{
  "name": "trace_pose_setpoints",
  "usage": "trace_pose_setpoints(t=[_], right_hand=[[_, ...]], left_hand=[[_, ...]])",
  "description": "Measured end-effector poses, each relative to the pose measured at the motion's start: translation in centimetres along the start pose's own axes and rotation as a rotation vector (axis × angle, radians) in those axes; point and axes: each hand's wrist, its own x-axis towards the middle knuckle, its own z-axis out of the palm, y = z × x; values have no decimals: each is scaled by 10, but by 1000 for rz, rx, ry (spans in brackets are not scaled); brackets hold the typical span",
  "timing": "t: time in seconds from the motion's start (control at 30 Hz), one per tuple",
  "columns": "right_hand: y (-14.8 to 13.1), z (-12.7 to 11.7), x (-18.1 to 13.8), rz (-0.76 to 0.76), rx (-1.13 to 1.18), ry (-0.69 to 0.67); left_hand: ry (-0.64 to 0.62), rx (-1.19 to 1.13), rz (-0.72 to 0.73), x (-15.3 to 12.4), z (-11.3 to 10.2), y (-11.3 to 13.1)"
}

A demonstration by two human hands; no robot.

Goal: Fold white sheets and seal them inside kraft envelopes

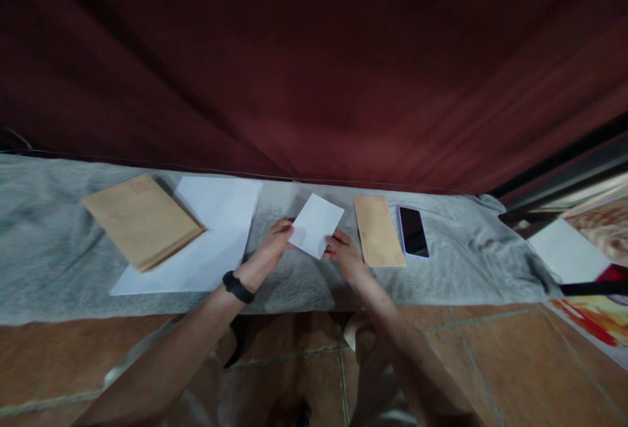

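Observation:
A small white sheet of paper (316,225), perhaps folded, is held up over the grey cloth between both hands. My left hand (275,244) grips its left edge, the thumb on top and the other fingers partly hidden. On the lower right corner, my right hand (343,254) pinches the same paper. Just right of that hand a single brown envelope (379,231) lies flat on the cloth. To the left a stack of brown envelopes (142,221) rests partly on large white paper sheets (220,201).
A phone (413,232) with a pale purple case lies right of the single envelope. Grey cloth (466,250) covers the long narrow surface. Behind it hangs a dark red curtain (314,87). Tiled floor (495,348) shows in front, with a colourful printed sheet (598,322) at far right.

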Motion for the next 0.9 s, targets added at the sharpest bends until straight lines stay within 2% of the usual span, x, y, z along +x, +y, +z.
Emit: trace_pose_setpoints(t=[0.13, 0.3, 0.57, 0.8, 0.9], right_hand=[[-5, -3, 1, 14, -36, 25], [-4, -10, 2, 59, -148, -38], [-1, -9, 2, 47, -212, -45], [-7, -8, -7, 128, -179, -185], [-6, -7, -7, 126, -147, -164]], left_hand=[[-53, -61, -36, -2, 0, 7], [-96, -115, -52, -2, -1, 15], [-27, -116, -23, 5, -5, 10], [26, -112, 19, 11, -7, 8], [-22, -97, 17, 8, -6, 9]])
